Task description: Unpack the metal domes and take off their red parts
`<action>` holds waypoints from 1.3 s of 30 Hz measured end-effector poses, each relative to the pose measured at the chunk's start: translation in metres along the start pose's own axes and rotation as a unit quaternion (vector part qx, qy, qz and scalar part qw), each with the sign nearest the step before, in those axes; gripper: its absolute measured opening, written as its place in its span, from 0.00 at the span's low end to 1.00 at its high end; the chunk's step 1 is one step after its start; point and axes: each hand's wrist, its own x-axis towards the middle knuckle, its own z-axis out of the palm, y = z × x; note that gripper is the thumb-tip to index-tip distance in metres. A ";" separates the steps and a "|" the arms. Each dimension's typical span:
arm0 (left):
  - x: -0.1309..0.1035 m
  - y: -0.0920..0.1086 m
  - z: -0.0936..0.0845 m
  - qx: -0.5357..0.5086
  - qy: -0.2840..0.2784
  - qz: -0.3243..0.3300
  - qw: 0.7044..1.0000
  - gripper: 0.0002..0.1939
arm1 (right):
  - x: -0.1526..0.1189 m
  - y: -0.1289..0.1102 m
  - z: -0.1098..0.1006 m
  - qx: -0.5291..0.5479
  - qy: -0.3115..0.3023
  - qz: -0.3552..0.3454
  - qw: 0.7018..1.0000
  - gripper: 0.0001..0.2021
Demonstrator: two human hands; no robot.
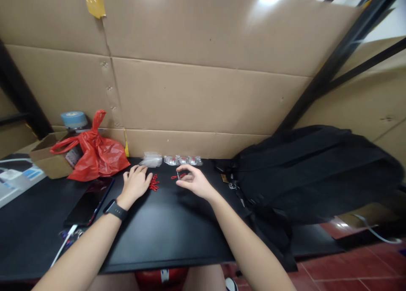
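My left hand [137, 184] lies palm down on the black tabletop, its fingers stretched out and apart. Just right of it is a small pile of red cord loops [154, 183]. Its fingertips reach towards a stack of clear plastic bags [151, 160]. Between thumb and forefinger, my right hand [196, 183] pinches a small thin silvery piece [178, 175], seen almost edge-on; its kind is too small to tell. A red loop [173, 177] shows beside that piece. Behind stands a row of three clear-wrapped round silvery items [183, 160] with red on them.
To the left lie a phone [89, 201] with a white cable, a knotted red plastic bag [98, 155], a cardboard box [52, 157] and a white power strip [19, 183]. A large black backpack [311, 172] fills the right side. Cardboard panels [203, 96] close off the back.
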 end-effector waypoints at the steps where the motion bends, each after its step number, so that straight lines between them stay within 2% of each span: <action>1: 0.001 0.001 -0.003 -0.006 0.018 0.006 1.000 0.19 | 0.000 -0.001 -0.002 0.002 0.009 -0.010 1.000 0.24; 4: 0.002 0.005 -0.011 -0.053 0.070 0.076 0.993 0.16 | 0.001 -0.002 -0.011 0.003 0.036 -0.029 0.999 0.23; 6: 0.000 0.012 -0.013 -0.098 0.075 0.150 0.981 0.14 | 0.002 -0.001 -0.018 -0.009 0.051 -0.029 0.998 0.23; 8: -0.005 0.024 -0.011 -0.139 0.051 0.207 0.967 0.13 | 0.003 -0.001 -0.025 -0.046 0.064 -0.042 0.996 0.22; 11: -0.019 0.045 -0.004 -0.173 -0.008 0.255 0.951 0.14 | 0.002 0.000 -0.036 -0.183 0.069 -0.091 0.977 0.18; 14: -0.032 0.063 0.001 -0.158 -0.064 0.312 0.935 0.08 | 0.000 0.000 -0.043 -0.311 0.043 -0.118 0.942 0.17; 17: -0.037 0.073 -0.001 -0.150 -0.112 0.353 0.917 0.07 | -0.001 -0.001 -0.046 -0.356 0.025 -0.120 0.926 0.18; 22: -0.036 0.071 -0.009 -0.166 -0.175 0.360 0.901 0.08 | -0.007 -0.014 -0.047 -0.383 0.009 -0.102 0.918 0.17; 25: -0.037 0.067 -0.011 -0.136 -0.184 0.360 0.905 0.16 | -0.015 -0.027 -0.045 -0.407 -0.054 -0.062 0.910 0.17; 29: -0.042 0.065 -0.010 -0.089 -0.174 0.327 0.924 0.23 | -0.022 -0.036 -0.037 -0.439 -0.142 0.026 0.887 0.17; 34: -0.046 0.067 -0.012 -0.072 -0.181 0.316 0.928 0.24 | -0.022 -0.027 -0.026 -0.508 -0.132 0.079 0.847 0.20; 39: -0.046 0.066 -0.014 -0.062 -0.200 0.323 0.923 0.24 | -0.017 -0.020 -0.019 -0.492 -0.119 0.045 0.861 0.20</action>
